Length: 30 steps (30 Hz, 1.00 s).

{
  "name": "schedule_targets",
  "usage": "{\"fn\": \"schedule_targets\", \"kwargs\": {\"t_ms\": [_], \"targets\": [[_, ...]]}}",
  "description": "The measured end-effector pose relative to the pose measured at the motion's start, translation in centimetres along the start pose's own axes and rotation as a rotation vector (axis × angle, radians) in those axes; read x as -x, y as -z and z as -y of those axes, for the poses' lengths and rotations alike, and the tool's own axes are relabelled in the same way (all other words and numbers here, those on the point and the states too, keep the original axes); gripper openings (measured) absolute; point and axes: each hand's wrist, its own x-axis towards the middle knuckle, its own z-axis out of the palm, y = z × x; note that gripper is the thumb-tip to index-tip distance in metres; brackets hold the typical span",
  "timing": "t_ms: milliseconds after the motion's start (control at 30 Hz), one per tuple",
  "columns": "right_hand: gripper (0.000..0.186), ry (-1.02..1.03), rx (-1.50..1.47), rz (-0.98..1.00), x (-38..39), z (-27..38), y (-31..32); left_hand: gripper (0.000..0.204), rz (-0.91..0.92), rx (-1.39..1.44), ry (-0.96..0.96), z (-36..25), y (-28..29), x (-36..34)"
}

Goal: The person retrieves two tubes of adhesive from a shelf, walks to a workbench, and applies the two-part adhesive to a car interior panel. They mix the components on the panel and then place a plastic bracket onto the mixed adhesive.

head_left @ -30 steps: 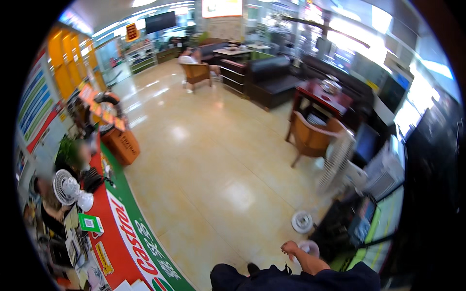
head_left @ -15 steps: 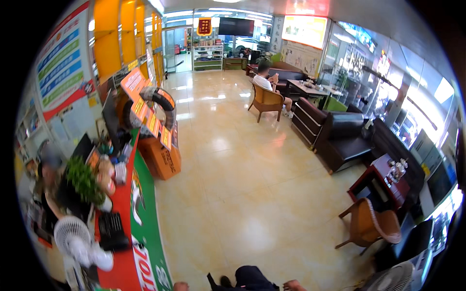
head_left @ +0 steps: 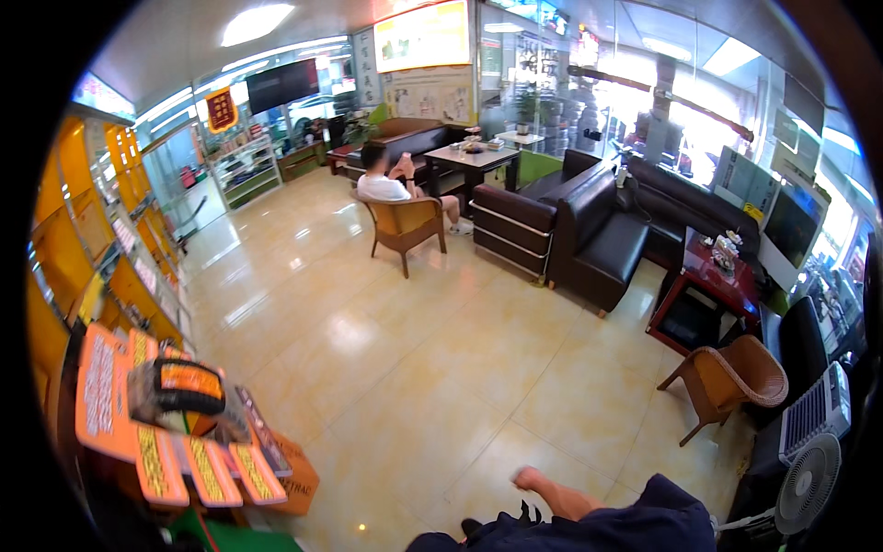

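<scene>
My right hand [head_left: 527, 477] hangs low over the tiled floor [head_left: 414, 368], its bare forearm running back to a dark navy sleeve [head_left: 664, 495]. Motion blurs the fingers, and no object shows in them. The hand touches nothing and is well apart from the furniture. The tip of a dark shoe [head_left: 471, 527] peeks out beside my dark clothing at the lower edge. My left hand is out of view.
At the lower left stands a tyre display [head_left: 189, 386] with orange signs over an orange box [head_left: 299, 478]. A wicker chair [head_left: 731, 382], a fan [head_left: 809, 483] and a dark red side table [head_left: 708, 276] line the right. Beyond are brown sofas [head_left: 598, 248] and a seated person [head_left: 382, 184].
My view has swung to the right; the counter with the plant and fan has nearly left the picture. The seated person looks closer. My right hand has come further up into view; my left has dropped out.
</scene>
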Motion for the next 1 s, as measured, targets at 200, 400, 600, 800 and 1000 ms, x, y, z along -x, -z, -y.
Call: {"fn": "schedule_targets", "kwargs": {"t_ms": [200, 400, 600, 800, 1000], "targets": [[0.034, 0.063, -0.573, -0.191, -19.7, 19.4, 27.6, 0.028, 0.08, 0.105, -0.049, -21.0, 3.6, -16.3], [0.03, -0.029, -0.592, 0.018, -37.5, 23.3, 24.6, 0.028, 0.05, 0.115, -0.164, -41.8, 12.4, -34.3], [0.025, -0.49, -0.375, -0.05, -40.7, 9.3, 20.3, 0.027, 0.126, 0.169, -0.351, -67.4, 16.7, -50.7], [0.018, -0.065, -0.298, 0.16, -49.6, 16.9, 26.7, 0.027, -0.048, 0.126, -0.519, -84.1, 28.6, -61.5], [0.026, -0.28, -0.153, 0.109, -81.3, 29.4, 51.0, 0.023, 0.09, 0.268, -0.12, -89.8, 29.3, -65.2]]}}
